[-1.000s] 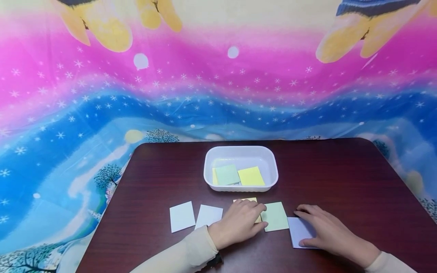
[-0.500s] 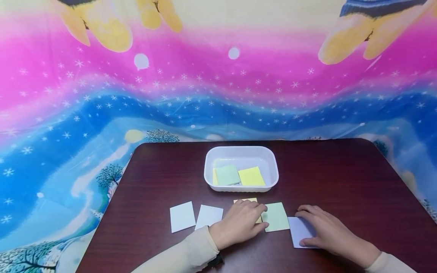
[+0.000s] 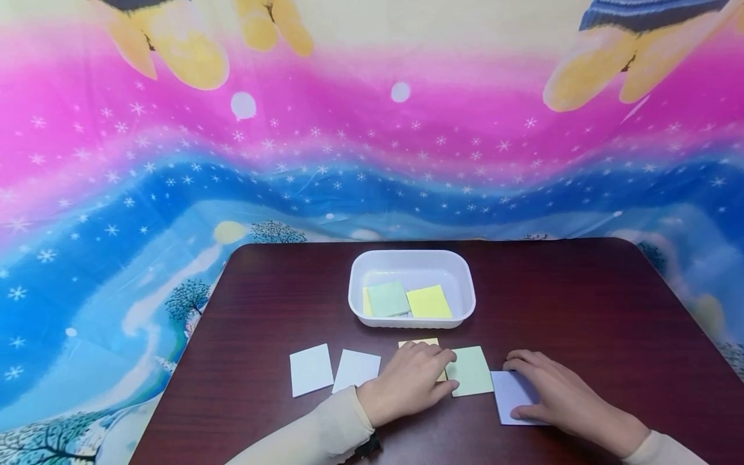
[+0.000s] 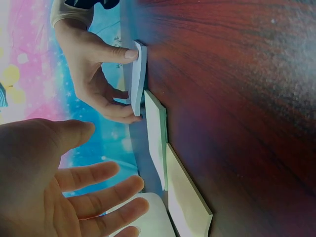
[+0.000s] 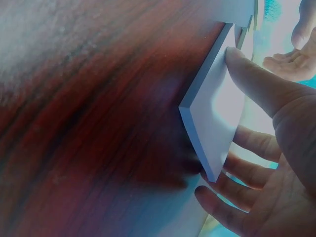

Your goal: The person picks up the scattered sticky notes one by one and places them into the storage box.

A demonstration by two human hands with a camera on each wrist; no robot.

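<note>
On the dark worktop point(image 3: 552, 290), the right hand point(image 3: 569, 400) has its grip closed about a plain lilac pad point(image 3: 514, 395), thumb against the near side and fingers round the far. That pad is roughly square, so I cannot tell a long axis; its near edge runs about straight across in the head view, its left edge leans slightly leftward going away, and its far left corner lies just beside a green pad point(image 3: 472, 372). The left hand point(image 3: 409, 382), fingers apart and loosely extended, hovers above a pale yellow pad point(image 4: 185, 200).
</note>
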